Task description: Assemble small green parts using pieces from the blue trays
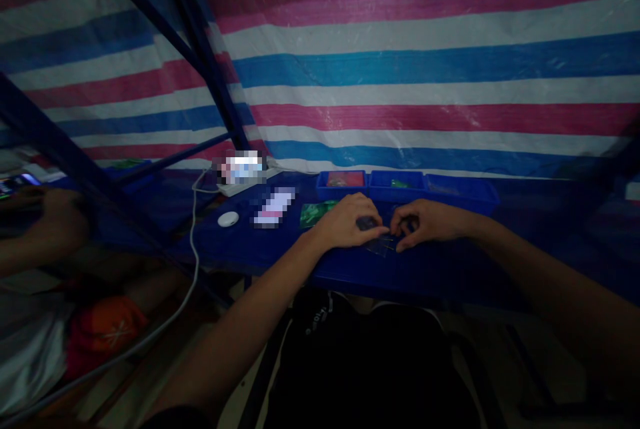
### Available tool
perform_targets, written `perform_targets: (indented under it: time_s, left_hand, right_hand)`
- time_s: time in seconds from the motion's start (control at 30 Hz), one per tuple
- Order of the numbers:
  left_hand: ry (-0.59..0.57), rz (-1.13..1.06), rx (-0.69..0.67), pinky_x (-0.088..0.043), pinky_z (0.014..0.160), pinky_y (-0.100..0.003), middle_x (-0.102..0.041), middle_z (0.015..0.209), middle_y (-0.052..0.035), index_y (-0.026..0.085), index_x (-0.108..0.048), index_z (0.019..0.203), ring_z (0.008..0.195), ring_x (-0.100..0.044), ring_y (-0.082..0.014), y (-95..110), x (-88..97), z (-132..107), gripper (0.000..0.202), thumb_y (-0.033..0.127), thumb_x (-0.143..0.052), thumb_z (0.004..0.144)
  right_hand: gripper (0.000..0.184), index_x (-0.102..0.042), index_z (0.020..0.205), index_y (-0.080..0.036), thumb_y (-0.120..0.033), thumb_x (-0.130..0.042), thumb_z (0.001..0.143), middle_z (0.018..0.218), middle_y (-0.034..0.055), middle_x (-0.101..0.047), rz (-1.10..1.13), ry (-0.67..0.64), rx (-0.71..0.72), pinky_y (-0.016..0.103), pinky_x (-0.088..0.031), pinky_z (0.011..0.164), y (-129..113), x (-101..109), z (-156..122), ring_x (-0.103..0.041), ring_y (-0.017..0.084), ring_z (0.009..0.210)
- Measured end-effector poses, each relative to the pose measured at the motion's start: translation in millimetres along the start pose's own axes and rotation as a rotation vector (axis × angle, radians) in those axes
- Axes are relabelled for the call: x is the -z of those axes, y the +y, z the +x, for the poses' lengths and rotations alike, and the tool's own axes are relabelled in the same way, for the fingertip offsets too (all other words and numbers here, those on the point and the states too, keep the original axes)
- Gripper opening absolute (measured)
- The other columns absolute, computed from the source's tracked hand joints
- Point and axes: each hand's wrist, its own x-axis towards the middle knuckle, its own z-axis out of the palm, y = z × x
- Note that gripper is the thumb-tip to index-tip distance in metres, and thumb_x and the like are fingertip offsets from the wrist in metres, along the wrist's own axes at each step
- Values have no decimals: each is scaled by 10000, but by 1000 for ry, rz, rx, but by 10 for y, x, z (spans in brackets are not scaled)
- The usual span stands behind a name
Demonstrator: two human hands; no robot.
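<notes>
Over the blue tabletop my left hand (350,222) is closed, thumb and fingers bent together on a small clear plastic bag (379,247). The bag hangs below the thumb, and thin light-coloured slivers show at its right side; what they are is too small to tell. Just right of it is my right hand (427,221), its fingers curled and the thumb held apart from them. Nothing can be made out between those fingertips. A green packet (316,214) lies on the table, left of my left hand.
Along the back edge stand blue trays: one with reddish contents (345,179), one with a green packet (399,184), and a longer blue tray (465,190). Left are a phone (274,208), a white round object (228,219), a power strip (250,182) and a white cable (194,242). Another person's arm (55,226) is far left.
</notes>
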Motion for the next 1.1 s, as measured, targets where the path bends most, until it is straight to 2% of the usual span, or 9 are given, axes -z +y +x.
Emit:
perform_targets:
  time_s: [0.2,0.37,0.53,0.6,0.67,0.73,0.8,1.0,1.1]
  left_hand:
    - [-138,7,41,-397,1020,-435,-753,1000,-37,323,-809,951,1091,-609,-262,82,132,-144,193,475,-769,838]
    - [-158,-20,35,-390,1008,-428,-752,1035,-31,352,-814,979,1099,-607,-258,103,131,-156,155,425,-763,852]
    - [-177,-13,21,-386,1031,-437,-742,1074,-36,341,-804,1021,1134,-599,-284,170,128,-147,368,559,-836,727]
    - [-176,-4,19,-386,1039,-444,-743,1070,-36,333,-800,1021,1133,-605,-282,167,105,-147,348,542,-826,744]
    - [-159,4,22,-391,1038,-446,-751,1050,-31,320,-799,997,1116,-617,-268,137,71,-144,219,452,-771,825]
    - [-122,-1,39,-406,1032,-444,-760,1023,-29,300,-798,968,1092,-631,-251,90,39,-135,135,351,-701,889]
    - [-56,-32,77,-436,1017,-433,-766,1007,-37,274,-795,953,1057,-649,-235,39,21,-123,152,306,-649,924]
    - [266,-209,283,-511,951,-396,-777,1030,-66,231,-786,994,1007,-688,-224,-88,55,-104,210,378,-644,947]
    - [383,-336,392,-528,935,-387,-778,1061,-75,210,-781,1031,1011,-701,-229,-150,63,-103,270,426,-642,947]
  right_hand:
    - [398,-785,914,-240,-580,-825,710,783,6,-702,-31,8,46,295,-423,630,25,-52,46,-604,181,717]
    - [315,-798,910,-248,-542,-766,801,846,14,-733,-36,28,87,301,-448,680,46,-77,69,-625,180,744]
    - [298,-796,937,-232,-502,-753,818,876,23,-741,-33,50,59,293,-455,688,60,-102,95,-632,173,740]
    - [291,-793,936,-226,-488,-751,819,841,19,-727,-49,57,58,286,-448,661,62,-111,97,-616,164,708]
    - [282,-786,934,-215,-473,-739,830,815,17,-714,-69,71,74,281,-442,639,60,-117,95,-601,157,681]
    - [273,-780,934,-208,-459,-726,841,812,20,-713,-81,87,83,279,-445,634,54,-118,93,-599,154,675]
    - [258,-777,931,-211,-448,-720,844,819,22,-722,-91,95,79,280,-453,647,45,-115,90,-611,156,687]
    - [245,-775,922,-217,-441,-723,838,810,22,-725,-84,98,78,281,-455,626,2,-117,74,-624,159,675]
    - [313,-759,986,-209,-478,-749,825,826,25,-708,-102,133,108,283,-460,632,-29,-145,70,-626,164,693]
